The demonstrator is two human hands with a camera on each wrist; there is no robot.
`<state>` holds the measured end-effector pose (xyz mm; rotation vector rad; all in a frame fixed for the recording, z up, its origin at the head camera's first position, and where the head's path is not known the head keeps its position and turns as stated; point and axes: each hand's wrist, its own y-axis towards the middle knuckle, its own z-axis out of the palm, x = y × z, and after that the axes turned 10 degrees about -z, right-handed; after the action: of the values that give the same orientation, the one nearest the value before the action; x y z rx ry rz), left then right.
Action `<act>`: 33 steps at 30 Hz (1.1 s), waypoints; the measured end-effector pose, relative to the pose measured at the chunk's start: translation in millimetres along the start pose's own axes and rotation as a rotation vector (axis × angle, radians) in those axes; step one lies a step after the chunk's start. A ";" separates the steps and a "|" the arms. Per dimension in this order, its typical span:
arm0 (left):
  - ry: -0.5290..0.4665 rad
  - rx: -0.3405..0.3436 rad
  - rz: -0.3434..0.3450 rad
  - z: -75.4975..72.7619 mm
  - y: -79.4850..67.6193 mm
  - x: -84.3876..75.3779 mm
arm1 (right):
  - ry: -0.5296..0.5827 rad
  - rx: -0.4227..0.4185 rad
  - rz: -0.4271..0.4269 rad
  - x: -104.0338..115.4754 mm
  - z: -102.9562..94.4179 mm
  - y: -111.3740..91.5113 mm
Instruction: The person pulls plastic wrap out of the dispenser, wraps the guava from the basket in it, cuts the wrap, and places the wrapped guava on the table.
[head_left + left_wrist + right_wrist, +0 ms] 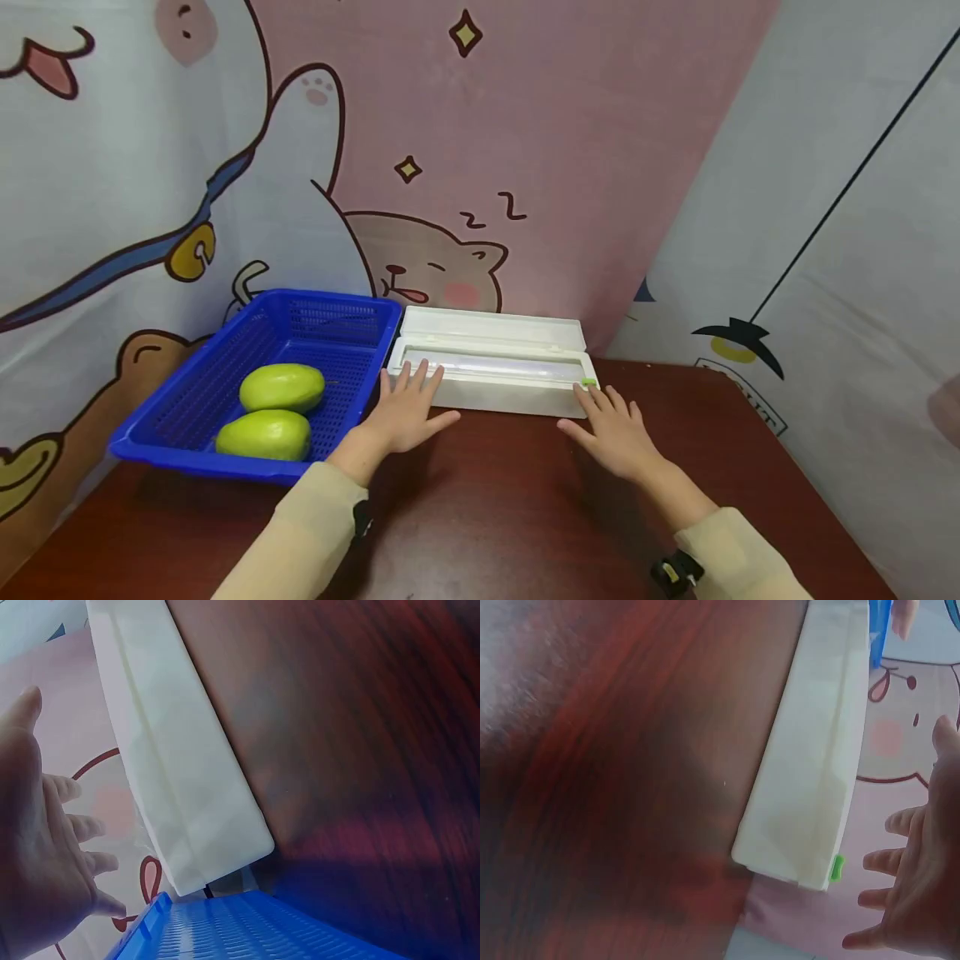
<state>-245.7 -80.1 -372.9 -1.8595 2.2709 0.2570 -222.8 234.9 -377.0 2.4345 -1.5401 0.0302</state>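
White box [498, 397], desk [510, 500], twelve o'clock; lid [491, 328] raised, presumably for access. Left hand [403, 415], right hand [617, 435]: apart, fingers spread, holding nothing. Blue basket [330, 313], ten o'clock, likely keeping two fruits [282, 388] from rolling.

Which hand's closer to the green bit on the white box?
Right: the right hand is beside the green bit, the left hand near the other end of the white box.
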 end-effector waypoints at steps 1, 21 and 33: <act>0.002 0.000 -0.006 0.2 2.2 0.0 | 0.005 0.005 0.008 -2.0 -0.2 1.8; -0.008 0.003 -0.077 2.6 31.5 -2.4 | 0.130 0.062 0.116 -36.5 -1.3 28.7; -0.010 0.001 -0.073 5.1 40.0 1.0 | 0.135 0.066 0.112 -44.9 3.7 38.5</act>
<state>-284.9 -71.9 -377.7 -1.9315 2.1908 0.2528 -277.2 258.3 -379.5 2.3390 -1.6365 0.2651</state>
